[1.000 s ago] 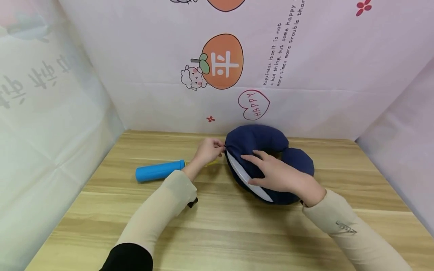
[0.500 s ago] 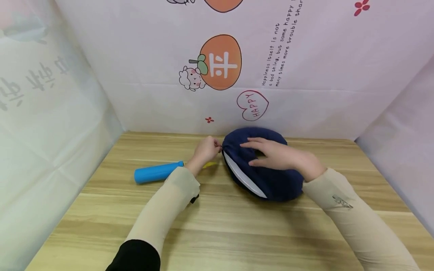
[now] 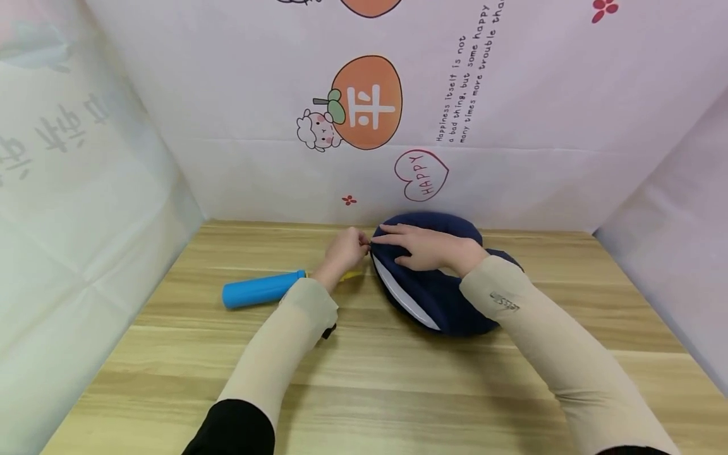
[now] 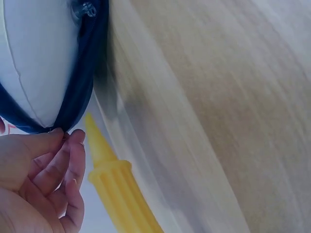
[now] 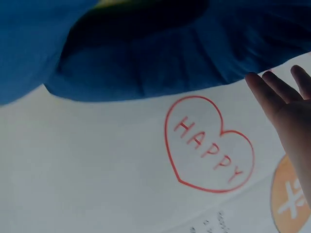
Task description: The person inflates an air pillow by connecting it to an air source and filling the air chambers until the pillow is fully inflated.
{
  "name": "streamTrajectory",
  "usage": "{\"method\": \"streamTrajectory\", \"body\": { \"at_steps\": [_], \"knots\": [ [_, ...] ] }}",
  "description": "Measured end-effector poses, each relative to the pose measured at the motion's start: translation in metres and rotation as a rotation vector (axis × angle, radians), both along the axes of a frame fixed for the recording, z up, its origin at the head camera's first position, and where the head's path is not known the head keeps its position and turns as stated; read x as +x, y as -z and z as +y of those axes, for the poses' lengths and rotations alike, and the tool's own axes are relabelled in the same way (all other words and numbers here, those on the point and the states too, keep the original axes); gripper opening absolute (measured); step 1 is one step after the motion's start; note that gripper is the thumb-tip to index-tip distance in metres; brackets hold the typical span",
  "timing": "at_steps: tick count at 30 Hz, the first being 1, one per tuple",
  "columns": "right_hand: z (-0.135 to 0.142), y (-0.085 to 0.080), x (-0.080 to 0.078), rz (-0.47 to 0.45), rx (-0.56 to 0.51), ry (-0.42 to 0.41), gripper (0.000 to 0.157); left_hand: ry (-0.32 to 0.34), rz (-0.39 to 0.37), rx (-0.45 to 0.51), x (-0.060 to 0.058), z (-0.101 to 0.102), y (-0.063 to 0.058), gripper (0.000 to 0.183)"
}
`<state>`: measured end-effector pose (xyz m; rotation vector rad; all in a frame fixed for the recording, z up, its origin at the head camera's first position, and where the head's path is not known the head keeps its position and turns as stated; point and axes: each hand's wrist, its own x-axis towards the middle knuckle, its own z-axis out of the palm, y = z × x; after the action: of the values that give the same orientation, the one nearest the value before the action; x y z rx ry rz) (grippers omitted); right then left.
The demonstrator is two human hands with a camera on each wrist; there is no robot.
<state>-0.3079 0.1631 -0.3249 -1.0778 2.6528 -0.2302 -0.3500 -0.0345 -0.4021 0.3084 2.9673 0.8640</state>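
Observation:
A navy U-shaped neck pillow (image 3: 461,313) lies near the back of the table. Along its left side the zipper gapes, showing a white inner cushion (image 3: 405,294). In the left wrist view a clear valve (image 4: 86,9) sticks out at the edge of that white cushion. My left hand (image 3: 343,251) pinches the zipper at the far corner of the gap; the fingertips hide the pull. Across the pillow's top lies my right hand (image 3: 429,248), fingers stretched toward that same corner. In the right wrist view its fingertips are right at the pillow's navy edge.
A blue hand pump (image 3: 261,291) lies on the table (image 3: 364,392) left of the pillow, partly behind my left forearm. Its yellow nozzle (image 4: 119,189) points at the pillow. A printed white sheet (image 3: 256,177) stands behind the table, with more sheeting at both sides.
My right hand has moved left across the pillow, toward the zipper's corner. The left hand keeps its pinch there. The pillow has shifted slightly to the left.

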Motion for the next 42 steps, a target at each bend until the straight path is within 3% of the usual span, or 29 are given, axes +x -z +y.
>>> {"method": "streamTrajectory", "body": {
  "at_steps": [8, 17, 27, 42],
  "knots": [
    [-0.013, 0.014, -0.016, -0.106, 0.086, 0.093, 0.061, -0.016, -0.022, -0.065, -0.001, -0.005, -0.001, 0.015],
    [-0.019, 0.017, -0.02, -0.097, 0.194, 0.092, 0.057, -0.014, -0.006, -0.116, 0.0, -0.009, 0.002, 0.014],
    [-0.018, 0.015, -0.016, -0.11, 0.184, 0.101, 0.057, 0.049, 0.048, -0.143, 0.012, -0.013, 0.002, 0.015],
    [-0.015, 0.019, -0.013, -0.09, 0.159, 0.098, 0.057, 0.093, 0.079, -0.144, 0.031, -0.012, 0.003, 0.016]
  ]
}}
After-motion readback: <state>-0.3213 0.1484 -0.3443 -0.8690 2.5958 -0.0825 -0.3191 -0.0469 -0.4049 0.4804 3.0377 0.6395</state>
